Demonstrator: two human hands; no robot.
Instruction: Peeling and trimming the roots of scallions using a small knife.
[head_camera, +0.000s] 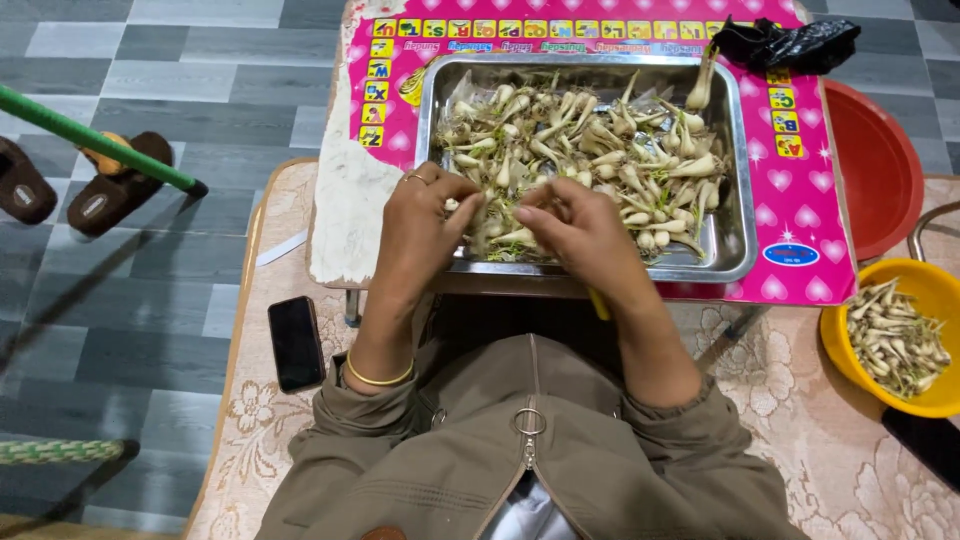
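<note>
A steel tray (738, 230) full of small white bulbs with green stalks (610, 150) sits on a low pink table (800, 180). My left hand (420, 225), with a ring and a gold bangle, pinches a bulb at the tray's near left corner. My right hand (585, 235) meets it over the same bulb (497, 232), fingers curled, with a yellow handle (598, 305) poking out below the palm. Both hands work together just above the tray's near rim.
A yellow bowl (930, 290) with trimmed roots and stalks stands at the right. A red basin (880, 160) lies behind it, a black bag (790, 42) at the table's far edge. A black phone (296, 342) lies on the mat, sandals (110, 185) and a green pole (95, 140) on the floor.
</note>
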